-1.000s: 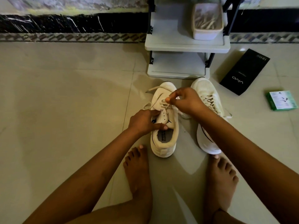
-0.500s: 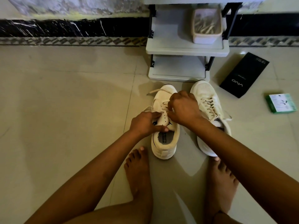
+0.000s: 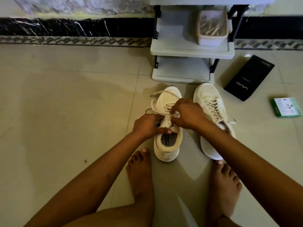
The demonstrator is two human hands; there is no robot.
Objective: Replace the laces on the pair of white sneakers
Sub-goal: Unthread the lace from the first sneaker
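Lowering my right hand, I am pinching the lace while my left hand is gripping the left sneaker, half unlaced; the right sneaker is waiting.

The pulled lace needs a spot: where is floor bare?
Bare floor spreads wide to the left of the left sneaker, up to the wall border. It is crowded to the right: right sneaker, black box, green box. The shelf unit blocks ahead.
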